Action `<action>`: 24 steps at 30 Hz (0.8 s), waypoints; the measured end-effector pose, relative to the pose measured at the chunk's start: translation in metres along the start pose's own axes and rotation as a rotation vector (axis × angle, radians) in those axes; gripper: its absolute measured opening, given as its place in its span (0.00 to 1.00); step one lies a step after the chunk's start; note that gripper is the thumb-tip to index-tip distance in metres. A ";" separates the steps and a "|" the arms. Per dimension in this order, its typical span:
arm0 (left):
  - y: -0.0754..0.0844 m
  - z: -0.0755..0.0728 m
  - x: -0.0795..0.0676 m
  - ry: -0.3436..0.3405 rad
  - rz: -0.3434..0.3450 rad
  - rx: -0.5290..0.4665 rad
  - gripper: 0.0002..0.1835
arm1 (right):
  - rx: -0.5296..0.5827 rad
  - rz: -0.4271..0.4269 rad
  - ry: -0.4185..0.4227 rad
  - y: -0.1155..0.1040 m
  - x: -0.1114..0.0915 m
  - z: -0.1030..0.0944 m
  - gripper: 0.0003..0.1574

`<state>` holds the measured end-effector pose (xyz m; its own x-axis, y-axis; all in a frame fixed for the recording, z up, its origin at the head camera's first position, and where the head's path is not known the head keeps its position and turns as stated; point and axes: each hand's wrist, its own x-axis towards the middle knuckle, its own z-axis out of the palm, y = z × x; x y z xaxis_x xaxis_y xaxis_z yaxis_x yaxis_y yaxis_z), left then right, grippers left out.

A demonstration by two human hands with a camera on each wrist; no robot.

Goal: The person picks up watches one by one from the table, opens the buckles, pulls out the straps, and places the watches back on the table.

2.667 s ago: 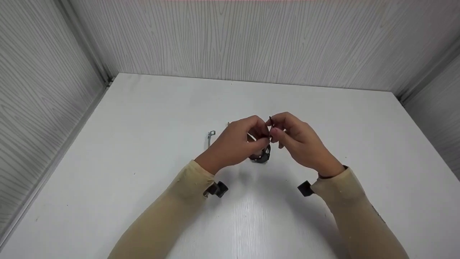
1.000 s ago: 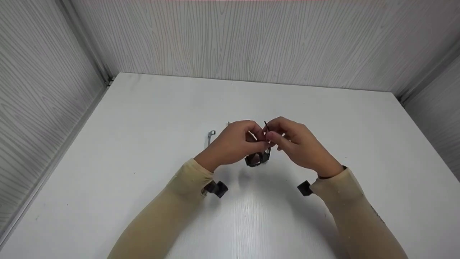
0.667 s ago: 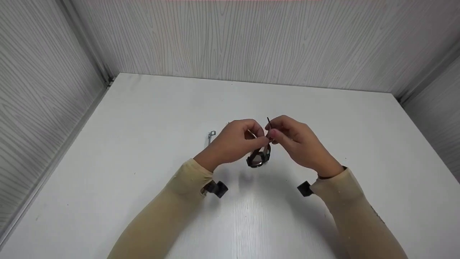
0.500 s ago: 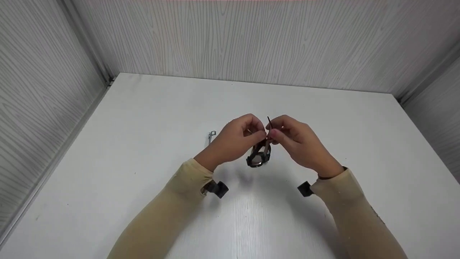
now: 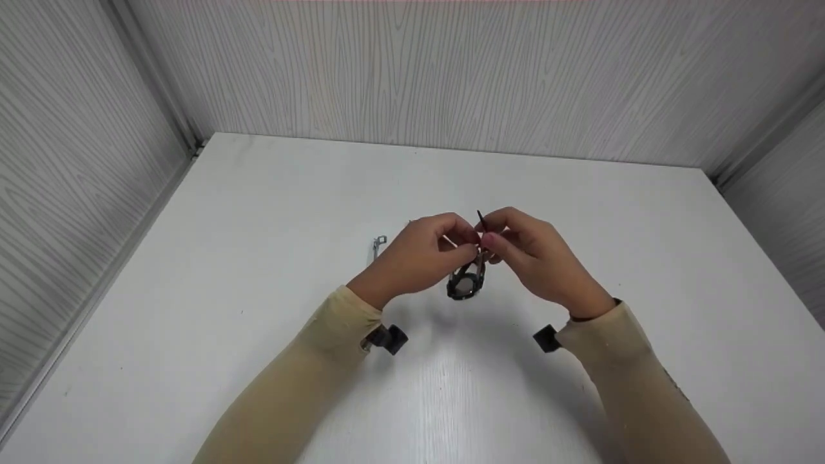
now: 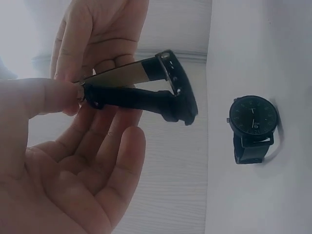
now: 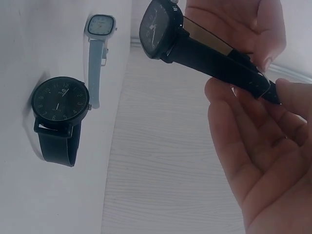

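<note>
A black wristwatch hangs above the table, its strap looped and its case lowest in the head view. My left hand pinches the strap near the buckle between thumb and finger; the other fingers are loosely bent in the left wrist view. My right hand pinches the strap end, whose dark tip sticks up past the fingers. The watch's dark face shows in the right wrist view, where the strap end lies under the right thumb. Fingertips partly cover the buckle, so whether it is fastened I cannot tell.
On the white table lie a round black watch and a small watch with a pale blue strap. In the head view the left hand hides the round one. White wood-grain panels stand at the back and sides.
Over these frames the watch case has come more into view below the hands and turned slightly. The left thumb and fingers have shifted on the strap; the right hand has hardly moved lately.
</note>
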<state>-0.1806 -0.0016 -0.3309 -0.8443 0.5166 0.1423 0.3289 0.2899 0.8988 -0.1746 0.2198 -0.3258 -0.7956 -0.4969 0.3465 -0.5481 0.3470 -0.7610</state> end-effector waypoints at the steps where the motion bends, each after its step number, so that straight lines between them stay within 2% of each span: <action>1: 0.000 0.000 0.000 0.008 0.000 0.010 0.10 | -0.001 0.001 0.002 0.000 0.000 0.000 0.09; 10: 0.007 0.002 -0.003 0.040 -0.029 0.091 0.10 | -0.024 -0.021 0.065 -0.002 -0.001 0.002 0.10; 15: 0.008 0.002 -0.004 0.049 -0.041 0.119 0.10 | -0.092 -0.037 0.075 -0.001 -0.001 0.003 0.10; 18: 0.007 0.002 -0.004 0.048 -0.025 0.130 0.09 | -0.133 -0.055 0.080 -0.001 -0.001 0.003 0.11; 24: 0.005 0.003 -0.003 0.054 0.051 0.137 0.06 | -0.153 -0.087 0.103 0.000 -0.001 0.003 0.10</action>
<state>-0.1753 0.0003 -0.3281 -0.8452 0.4908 0.2116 0.4234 0.3733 0.8255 -0.1732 0.2176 -0.3279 -0.7614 -0.4490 0.4677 -0.6426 0.4271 -0.6361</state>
